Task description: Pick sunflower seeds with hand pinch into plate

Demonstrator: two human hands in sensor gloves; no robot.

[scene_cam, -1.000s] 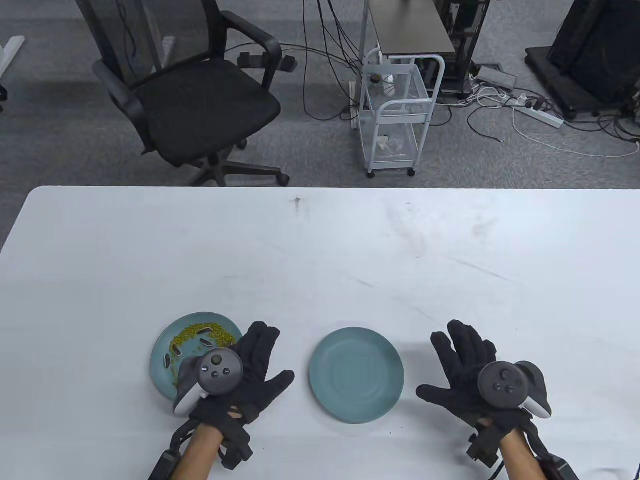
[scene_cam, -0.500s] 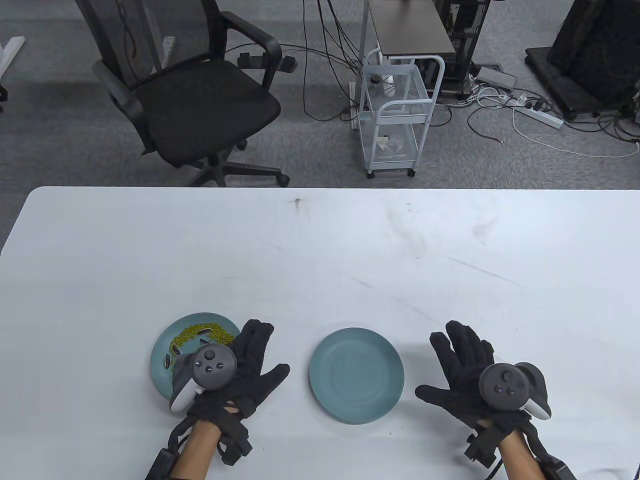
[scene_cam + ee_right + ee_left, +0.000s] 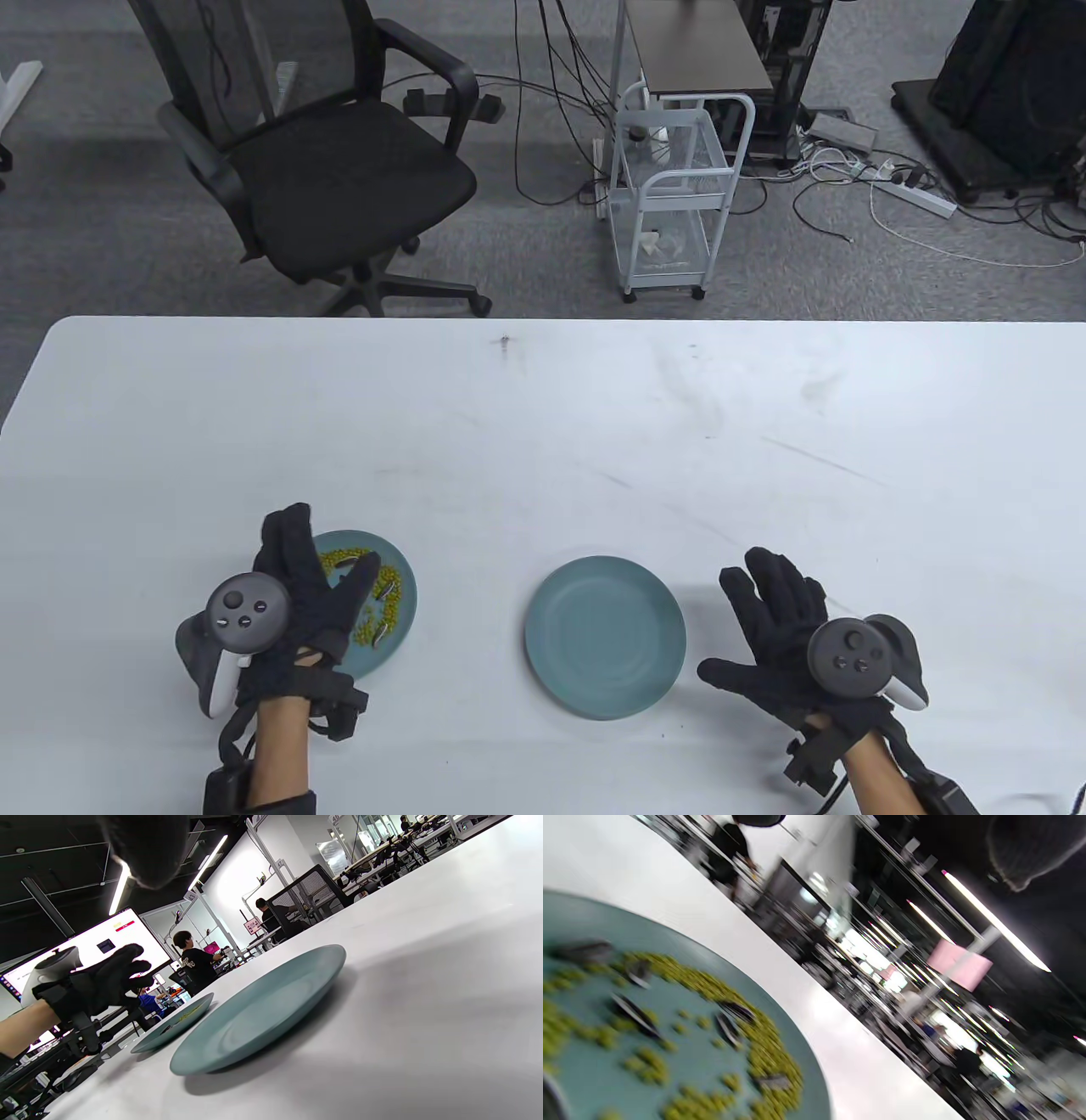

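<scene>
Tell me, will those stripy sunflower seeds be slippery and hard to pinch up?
Probably a bit fiddly. The sunflower seeds look small, flat and thin, so they likely weigh almost nothing and may slide on the smooth plate. They lie mixed among little green beans, which look round and could roll away or get pinched too. The left hand wears a thick-looking glove, likely dulling touch.

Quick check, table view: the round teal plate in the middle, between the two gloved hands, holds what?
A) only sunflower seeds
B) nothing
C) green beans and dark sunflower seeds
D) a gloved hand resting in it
B: the middle round teal plate shows only bare surface; the green beans and dark seeds lie in the other teal plate, under the left hand.
</scene>
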